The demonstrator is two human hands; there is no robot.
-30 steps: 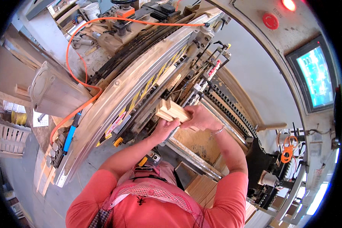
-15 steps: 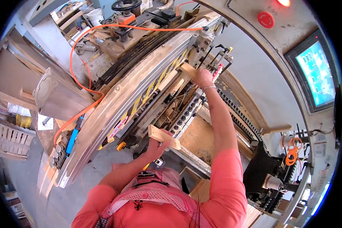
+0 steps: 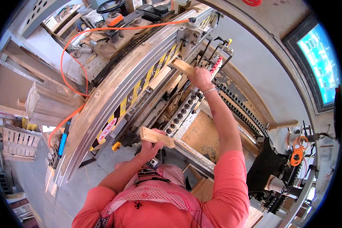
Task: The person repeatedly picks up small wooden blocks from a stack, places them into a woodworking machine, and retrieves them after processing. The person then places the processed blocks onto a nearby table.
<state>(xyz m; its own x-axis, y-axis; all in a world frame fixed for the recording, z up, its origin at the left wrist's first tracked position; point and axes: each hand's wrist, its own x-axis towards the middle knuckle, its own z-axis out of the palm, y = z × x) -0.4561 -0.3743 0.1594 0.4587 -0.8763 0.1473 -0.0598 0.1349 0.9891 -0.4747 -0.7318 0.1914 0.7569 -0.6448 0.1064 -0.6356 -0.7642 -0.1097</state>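
Workshop machinery fills the frame from upper left to lower right, a long drilling machine with a pale metal rail [image 3: 102,110] running diagonally through the middle. At the far left stands one slatted wooden crate [image 3: 17,142], with a grey ribbed duct [image 3: 45,104] just above it. One orange cable [image 3: 70,83] loops down the upper left and across the top of the machine. Yellow-and-black striped markings and one red oval label [image 3: 107,129] lie along the rail.

Two wooden blocks are in play. The left hand [image 3: 150,146], at lower centre, is closed around one short pale wooden block [image 3: 157,137], held level above the machine's edge. The right hand [image 3: 199,78], at upper centre, grips the end of a second wooden block [image 3: 183,67], tilted against the machine head beside a row of drill spindles [image 3: 182,114]. A third pale strip lies on the rail just left of it.

At the upper right one screen [image 3: 318,62] glows blue-green in a dark frame, and orange-handled scissors [image 3: 298,150] hang at the right.
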